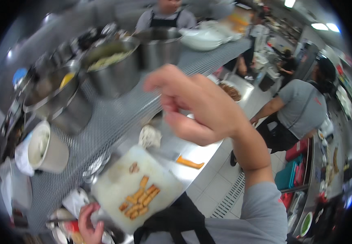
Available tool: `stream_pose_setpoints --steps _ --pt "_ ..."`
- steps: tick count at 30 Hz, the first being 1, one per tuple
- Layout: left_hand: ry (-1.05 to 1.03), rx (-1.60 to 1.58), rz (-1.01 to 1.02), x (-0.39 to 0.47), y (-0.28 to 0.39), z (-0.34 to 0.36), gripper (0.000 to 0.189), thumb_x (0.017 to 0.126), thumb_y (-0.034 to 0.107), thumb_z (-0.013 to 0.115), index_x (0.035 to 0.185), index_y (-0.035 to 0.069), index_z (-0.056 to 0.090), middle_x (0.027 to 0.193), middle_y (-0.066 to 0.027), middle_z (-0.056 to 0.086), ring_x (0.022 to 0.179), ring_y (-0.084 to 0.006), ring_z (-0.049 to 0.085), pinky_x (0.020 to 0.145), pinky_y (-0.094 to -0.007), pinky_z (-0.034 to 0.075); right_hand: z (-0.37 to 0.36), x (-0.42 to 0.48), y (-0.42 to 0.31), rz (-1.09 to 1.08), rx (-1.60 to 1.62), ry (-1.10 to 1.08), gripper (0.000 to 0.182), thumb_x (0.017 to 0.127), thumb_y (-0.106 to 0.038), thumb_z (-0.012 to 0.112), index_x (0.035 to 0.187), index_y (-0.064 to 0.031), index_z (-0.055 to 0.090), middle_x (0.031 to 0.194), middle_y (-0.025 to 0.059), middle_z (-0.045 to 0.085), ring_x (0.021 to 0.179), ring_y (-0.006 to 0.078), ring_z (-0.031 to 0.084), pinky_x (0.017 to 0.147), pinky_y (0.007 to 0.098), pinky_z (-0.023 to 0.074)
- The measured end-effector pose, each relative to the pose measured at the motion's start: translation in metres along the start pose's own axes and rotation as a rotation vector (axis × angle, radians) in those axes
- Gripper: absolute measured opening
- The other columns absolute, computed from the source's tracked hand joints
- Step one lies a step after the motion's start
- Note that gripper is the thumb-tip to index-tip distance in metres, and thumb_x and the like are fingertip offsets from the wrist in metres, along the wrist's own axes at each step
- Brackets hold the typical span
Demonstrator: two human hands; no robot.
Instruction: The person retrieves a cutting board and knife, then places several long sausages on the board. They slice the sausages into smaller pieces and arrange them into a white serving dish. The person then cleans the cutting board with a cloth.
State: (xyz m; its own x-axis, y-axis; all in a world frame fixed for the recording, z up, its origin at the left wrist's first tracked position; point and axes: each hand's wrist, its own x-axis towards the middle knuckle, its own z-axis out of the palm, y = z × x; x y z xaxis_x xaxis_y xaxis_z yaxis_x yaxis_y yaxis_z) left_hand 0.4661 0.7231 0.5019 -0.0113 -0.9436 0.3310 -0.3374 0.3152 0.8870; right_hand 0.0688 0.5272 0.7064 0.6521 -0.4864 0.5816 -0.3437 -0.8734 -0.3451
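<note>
My right hand (200, 109) is raised high in front of me, above the steel counter and close to the shelf edge. Its fingers are loosely curled, with a gap before the thumb and nothing seen in them. At lower left, my left hand (90, 224) has thumb and fingers apart beside a white cutting board (166, 183). Several browned fried rolls or cut pieces (139, 201) lie grouped on the board, with a small brown scrap (134, 167) farther up. A knife with an orange handle (190, 162) rests beyond the board. Near it sits a crumpled whitish cloth (150, 136).
A ribbed metal shelf (109, 122) carries steel pots (115, 77), a white tub (49, 149) and stacked white bowls (201, 39). One person in an apron (165, 19) stands behind it. Another person (297, 106) is at right, near a floor drain (229, 196).
</note>
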Motion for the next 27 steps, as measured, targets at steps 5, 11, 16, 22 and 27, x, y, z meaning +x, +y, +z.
stream_pose_setpoints --steps 5,11,16,22,27 --pt "-0.100 0.207 -0.093 0.014 -0.006 0.017 0.050 0.077 0.013 0.073 0.124 0.000 0.061 0.122 -0.0163 0.065 0.118 -0.0299 0.059 0.100 -0.0383 0.045 0.099 -0.090 0.001 0.467 0.264 -0.152 0.045 0.072 -0.008 0.067 0.115 -0.0023 0.057 0.067 0.0041 0.056 0.052 0.0148 0.054 0.050 0.0272 0.0406" --pt "-0.250 0.484 -0.236 -0.041 -0.096 0.029 0.074 0.077 0.024 0.078 0.140 0.003 0.047 0.140 -0.0176 0.048 0.129 -0.0369 0.048 0.106 -0.0433 0.041 0.291 -0.157 -0.001 0.409 0.192 -0.505 0.055 0.075 -0.012 0.076 0.126 -0.0058 0.056 0.111 0.0117 0.059 0.092 0.0280 0.060 0.080 0.0390 0.0521" --pt "-0.336 0.654 -0.257 -0.047 -0.121 0.068 0.078 0.077 0.026 0.078 0.143 0.003 0.044 0.144 -0.0186 0.044 0.131 -0.0369 0.046 0.107 -0.0440 0.040 0.316 -0.157 0.040 0.297 0.106 -0.565 0.045 0.077 -0.006 0.065 0.122 -0.0067 0.058 0.123 0.0133 0.055 0.114 0.0326 0.055 0.093 0.0440 0.0498" --pt "-0.305 0.488 -0.178 -0.015 -0.144 0.086 0.050 0.082 0.009 0.068 0.131 0.004 0.056 0.132 -0.0155 0.057 0.123 -0.0345 0.052 0.105 -0.0449 0.042 0.329 -0.148 0.062 0.333 0.006 -0.615 0.042 0.079 0.003 0.054 0.121 -0.0043 0.061 0.122 0.0130 0.057 0.113 0.0328 0.056 0.097 0.0424 0.0487" --pt "-0.398 0.564 -0.142 0.000 -0.164 0.106 0.032 0.085 0.008 0.066 0.117 0.010 0.065 0.119 -0.0047 0.062 0.119 -0.0267 0.055 0.111 -0.0492 0.035 0.325 -0.152 0.053 0.358 -0.011 -0.582 0.037 0.081 0.002 0.055 0.117 -0.0054 0.063 0.120 0.0113 0.059 0.110 0.0316 0.057 0.096 0.0420 0.0493"
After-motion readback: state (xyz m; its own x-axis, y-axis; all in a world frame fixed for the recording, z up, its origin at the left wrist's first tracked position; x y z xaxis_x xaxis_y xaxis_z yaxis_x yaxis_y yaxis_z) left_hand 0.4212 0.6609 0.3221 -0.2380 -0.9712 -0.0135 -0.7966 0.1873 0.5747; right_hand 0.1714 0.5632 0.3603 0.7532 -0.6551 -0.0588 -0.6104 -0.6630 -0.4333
